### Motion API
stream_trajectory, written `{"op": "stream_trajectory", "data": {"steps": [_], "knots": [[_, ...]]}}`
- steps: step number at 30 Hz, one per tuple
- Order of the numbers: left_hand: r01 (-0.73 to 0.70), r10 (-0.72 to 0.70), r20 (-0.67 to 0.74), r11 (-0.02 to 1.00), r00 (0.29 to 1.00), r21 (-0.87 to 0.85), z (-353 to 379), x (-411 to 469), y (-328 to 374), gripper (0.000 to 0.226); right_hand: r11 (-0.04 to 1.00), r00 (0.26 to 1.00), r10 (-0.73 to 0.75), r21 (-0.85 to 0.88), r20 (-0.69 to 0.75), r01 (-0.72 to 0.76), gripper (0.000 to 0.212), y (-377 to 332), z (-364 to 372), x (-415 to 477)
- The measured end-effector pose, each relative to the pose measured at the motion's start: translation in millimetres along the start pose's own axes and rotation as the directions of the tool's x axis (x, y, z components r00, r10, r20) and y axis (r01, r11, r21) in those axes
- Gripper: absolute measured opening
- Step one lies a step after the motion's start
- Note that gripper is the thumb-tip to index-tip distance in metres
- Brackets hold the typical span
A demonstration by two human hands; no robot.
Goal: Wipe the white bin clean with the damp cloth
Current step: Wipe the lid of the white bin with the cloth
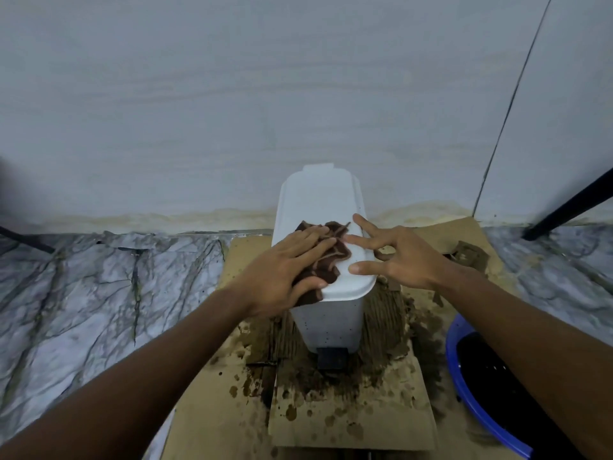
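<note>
A white pedal bin (320, 200) stands upright on wet cardboard against the wall, its lid closed and a black pedal at its foot. A crumpled brown damp cloth (331, 257) lies on the near half of the lid. My left hand (285, 263) presses flat on the cloth, thumb hooked over the lid's front edge. My right hand (394, 257) rests on the lid's right side with fingers spread, two fingertips touching the lid beside the cloth. Dark specks dot the bin's front wall.
Soaked, stained cardboard (351, 410) covers the floor under the bin. A blue basin (464, 386) with dark contents sits at the right, partly under my right forearm. Marble-pattern floor (99, 293) spreads to the left. A black pole (570, 207) leans at the far right.
</note>
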State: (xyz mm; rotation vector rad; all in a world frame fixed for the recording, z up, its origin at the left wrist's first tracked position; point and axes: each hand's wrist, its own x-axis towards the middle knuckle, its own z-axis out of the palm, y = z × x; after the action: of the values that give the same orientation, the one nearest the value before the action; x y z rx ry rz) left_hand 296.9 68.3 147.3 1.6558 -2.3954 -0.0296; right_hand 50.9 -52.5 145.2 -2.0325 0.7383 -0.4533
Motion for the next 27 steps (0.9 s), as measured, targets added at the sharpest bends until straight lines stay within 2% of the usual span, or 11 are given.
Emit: {"op": "stream_trajectory", "data": {"steps": [2, 5, 10, 12, 14, 16, 17, 20, 27], "knots": [[0.052, -0.049, 0.032, 0.994, 0.998, -0.093, -4, -18, -16, 0.071, 1.000, 1.000, 0.009, 0.013, -0.003, -0.009, 0.066, -3, 2, 2], [0.133, -0.139, -0.023, 0.975, 0.990, -0.178, -1, -30, -19, 0.075, 0.999, 1.000, 0.016, 0.035, -0.001, -0.016, 0.062, -6, 3, 2], [0.141, -0.134, -0.123, 0.989, 0.983, 0.052, 9, 11, 24, 0.080, 0.999, 1.000, 0.018, -0.047, -0.022, -0.019, 0.058, -5, 1, 0], [0.125, -0.119, -0.106, 0.991, 0.987, 0.051, 8, 16, 29, 0.079, 0.999, 1.000, 0.013, -0.045, -0.024, -0.014, 0.058, -3, -1, -2], [0.142, -0.143, -0.002, 0.983, 0.990, -0.117, -2, 8, 19, 0.078, 1.000, 1.000, 0.009, -0.029, -0.006, -0.009, 0.059, -4, 1, -3], [0.196, -0.166, 0.114, 0.922, 0.979, -0.335, -20, 0, 3, 0.076, 1.000, 1.000, 0.000, -0.004, 0.006, 0.000, 0.059, -5, 3, -2], [0.202, -0.154, 0.157, 0.911, 0.975, -0.360, -27, -2, -4, 0.077, 1.000, 1.000, 0.003, 0.010, 0.005, -0.003, 0.061, -5, 4, -1], [0.143, -0.097, 0.182, 0.954, 0.978, -0.263, -31, -5, -18, 0.078, 0.999, 1.000, 0.016, 0.039, 0.006, -0.017, 0.064, -5, 4, 0], [0.120, -0.123, -0.052, 0.991, 0.991, -0.063, 7, 10, 10, 0.078, 1.000, 1.000, -0.011, -0.007, -0.008, 0.011, 0.059, 0, 3, 1]]}}
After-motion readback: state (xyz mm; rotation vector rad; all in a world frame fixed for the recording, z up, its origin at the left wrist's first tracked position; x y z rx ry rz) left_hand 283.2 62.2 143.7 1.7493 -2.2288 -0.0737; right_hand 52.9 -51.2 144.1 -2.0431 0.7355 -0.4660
